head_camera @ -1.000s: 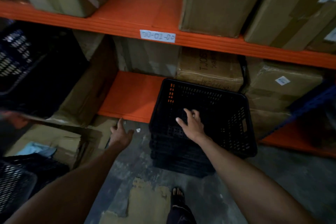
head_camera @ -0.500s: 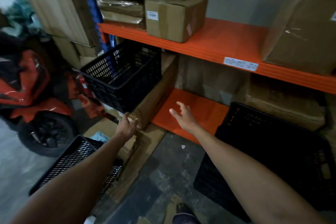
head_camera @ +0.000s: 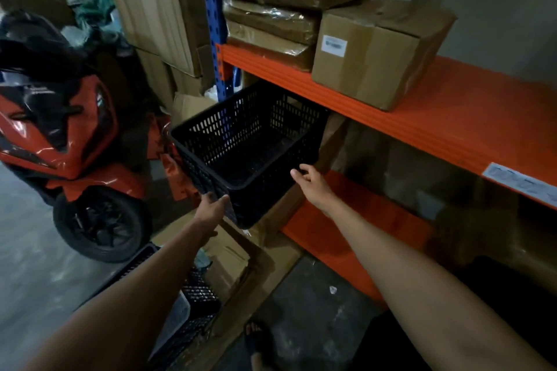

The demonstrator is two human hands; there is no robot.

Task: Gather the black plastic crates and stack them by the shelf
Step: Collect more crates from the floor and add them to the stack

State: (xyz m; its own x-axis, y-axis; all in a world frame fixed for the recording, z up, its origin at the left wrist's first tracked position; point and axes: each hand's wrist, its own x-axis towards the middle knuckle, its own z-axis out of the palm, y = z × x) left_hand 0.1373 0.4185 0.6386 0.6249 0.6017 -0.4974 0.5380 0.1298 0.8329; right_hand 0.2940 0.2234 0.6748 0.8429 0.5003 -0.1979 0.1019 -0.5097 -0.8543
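A black plastic crate [head_camera: 247,144] rests tilted on cardboard boxes at the left end of the orange shelf [head_camera: 422,117]. My left hand [head_camera: 212,205] lies flat against its near left corner, fingers apart. At the crate's near right rim is my right hand [head_camera: 307,179], fingertips touching the edge without closing round it. Another black crate [head_camera: 193,295] lies on the floor under my left forearm. The dark stack of crates [head_camera: 512,289] at the lower right is mostly in shadow.
An orange scooter [head_camera: 60,135] is parked close on the left. Cardboard boxes [head_camera: 376,51] fill the upper shelf, and flattened cartons [head_camera: 241,253] cover the floor under the crate. A blue shelf post [head_camera: 214,24] rises behind it. My sandalled foot [head_camera: 256,337] stands on bare concrete.
My view has swung left, away from the crate stack. Both hands have reached forward and up, from open air to the near rim of the crate on the boxes.
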